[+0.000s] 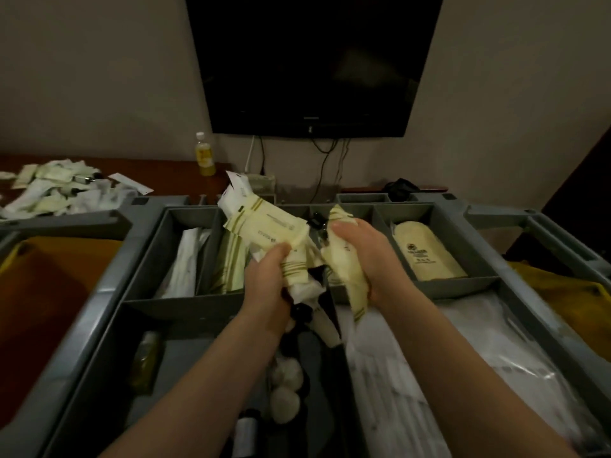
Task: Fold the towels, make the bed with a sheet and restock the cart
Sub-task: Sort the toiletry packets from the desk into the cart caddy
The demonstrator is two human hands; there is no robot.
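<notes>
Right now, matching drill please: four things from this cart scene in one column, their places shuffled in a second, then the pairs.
1. black flat-screen television
2. clear plastic bottle of yellow liquid
3. cream printed pouch with dark logo
4. fanned bundle of striped cream paper packets

A. gripped in the left hand
B. far-right rear compartment of the grey plastic cart
C. mounted on the wall
D. standing on the brown wooden desk

Pairs: 1-C, 2-D, 3-B, 4-A.

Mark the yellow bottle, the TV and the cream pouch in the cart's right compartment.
yellow bottle point(204, 156), head view, its label.
TV point(314, 61), head view, screen middle.
cream pouch point(417, 253), head view, its printed logo.
</notes>
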